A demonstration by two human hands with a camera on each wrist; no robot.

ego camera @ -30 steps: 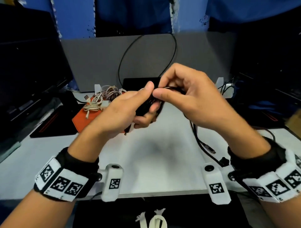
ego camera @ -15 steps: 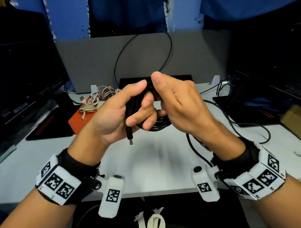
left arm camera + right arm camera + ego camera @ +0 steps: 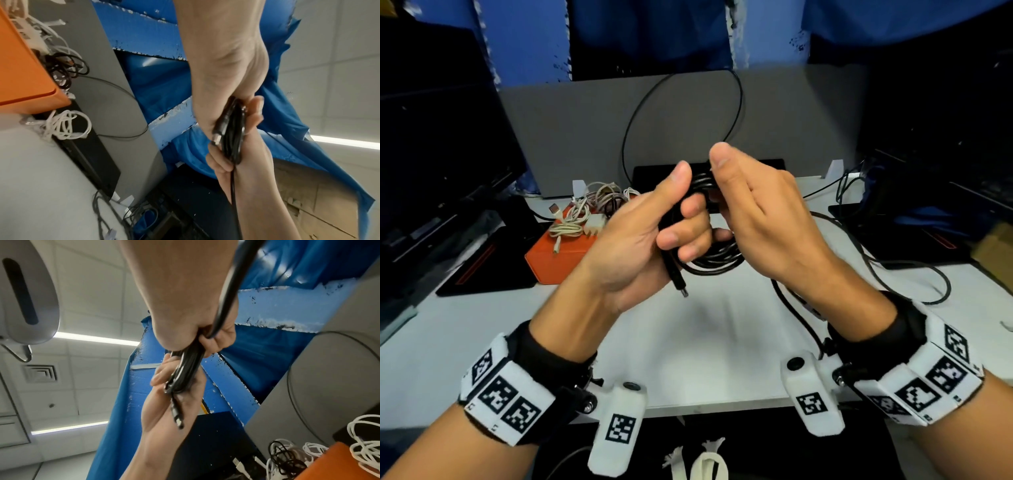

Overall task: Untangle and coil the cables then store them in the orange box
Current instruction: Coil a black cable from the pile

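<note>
Above the table's middle, my left hand (image 3: 671, 219) grips a coil of black cable (image 3: 717, 263), its plug (image 3: 677, 279) hanging below my fingers. My right hand (image 3: 739, 205) grips the same black cable at the top of the coil, thumb raised. A loose loop of it arches up behind both hands, and a free length trails down past my right wrist. In the wrist views the coil (image 3: 232, 134) (image 3: 185, 369) sits pressed between both hands. The orange box (image 3: 558, 257) stands at left, with white cables (image 3: 585, 212) piled on it.
More tangled white and black cables (image 3: 287, 456) lie behind the box against a grey partition (image 3: 585, 130). Dark monitors stand at left and right. A black pad (image 3: 482, 267) lies left of the box. Other black leads (image 3: 914, 274) run over the white table at right.
Both hands rose slightly and turned; the right thumb lifted off the left fingers and now points up. The coil hangs lower and fuller below the hands, and the plug swung down.
</note>
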